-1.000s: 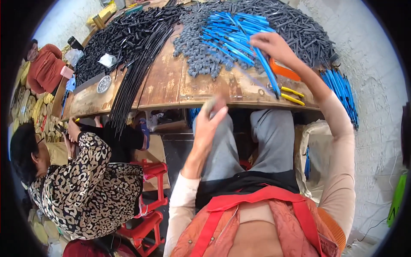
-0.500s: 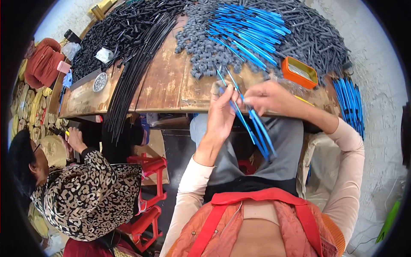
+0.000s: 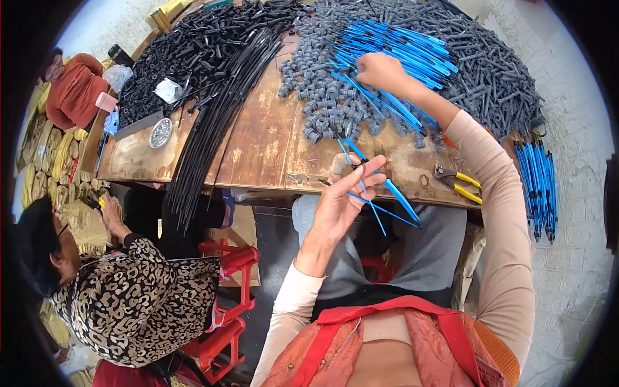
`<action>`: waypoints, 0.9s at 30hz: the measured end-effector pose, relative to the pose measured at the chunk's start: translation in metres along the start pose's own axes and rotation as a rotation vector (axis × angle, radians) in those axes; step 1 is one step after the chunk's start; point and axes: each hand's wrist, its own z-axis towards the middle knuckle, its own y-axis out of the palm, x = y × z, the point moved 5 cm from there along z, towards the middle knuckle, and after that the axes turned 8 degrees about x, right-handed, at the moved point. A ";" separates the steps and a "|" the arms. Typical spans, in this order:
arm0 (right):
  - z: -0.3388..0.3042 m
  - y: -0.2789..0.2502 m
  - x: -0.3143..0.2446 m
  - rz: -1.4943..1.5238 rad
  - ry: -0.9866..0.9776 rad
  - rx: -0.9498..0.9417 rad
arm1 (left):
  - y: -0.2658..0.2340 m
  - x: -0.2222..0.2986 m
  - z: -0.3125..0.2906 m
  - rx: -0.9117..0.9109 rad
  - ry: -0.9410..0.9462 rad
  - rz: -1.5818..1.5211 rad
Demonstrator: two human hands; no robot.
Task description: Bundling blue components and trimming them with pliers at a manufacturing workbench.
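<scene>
My left hand (image 3: 340,205), palm up over the table's near edge, is closed on a few slim blue strips (image 3: 401,200) with dark ends. They cross each other between thumb and fingers, some fingers stretched out. My right arm reaches to the far side, where my right hand (image 3: 385,72) is curled over the near left end of a pile of blue strips (image 3: 412,48). Its fingertips are hidden, and what they grip, if anything, does not show. Around that pile lie many short ribbed grey plastic pieces (image 3: 322,106).
Yellow-handled pliers (image 3: 465,180) lie at the table's right front. Bundled blue strips (image 3: 536,187) hang off the right edge. Left stand long black rods (image 3: 216,129), black plastic parts (image 3: 187,51) and a bowl of small metal pieces (image 3: 161,133). A co-worker (image 3: 135,290) sits left, near red stools (image 3: 235,271).
My right hand has left the strips in my left hand and moved up to the blue pile. The view has shifted, and the pliers now show; my right arm mostly covers the orange tin.
</scene>
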 end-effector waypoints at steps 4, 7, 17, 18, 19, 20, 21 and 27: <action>0.009 -0.029 0.029 0.483 0.242 -0.182 | -0.020 0.003 -0.002 -0.055 0.053 -0.030; 0.011 -0.041 0.056 0.740 0.301 -0.129 | -0.038 0.009 0.009 -0.192 0.034 -0.242; -0.150 -0.132 -0.072 0.663 -0.109 -0.110 | 0.036 0.012 0.002 0.056 0.402 0.209; -0.168 -0.129 -0.082 0.672 -0.109 -0.124 | 0.040 0.012 -0.001 0.055 0.468 0.329; -0.183 -0.130 -0.085 0.706 -0.071 -0.131 | 0.040 0.008 -0.001 0.097 0.502 0.374; -0.190 -0.131 -0.085 0.745 -0.039 -0.136 | 0.040 0.005 -0.001 0.099 0.500 0.371; -0.191 -0.134 -0.083 0.744 -0.039 -0.139 | 0.039 0.000 -0.004 0.107 0.440 0.335; -0.180 -0.110 -0.073 1.219 0.283 -0.920 | 0.034 -0.009 -0.019 -0.141 0.046 -0.028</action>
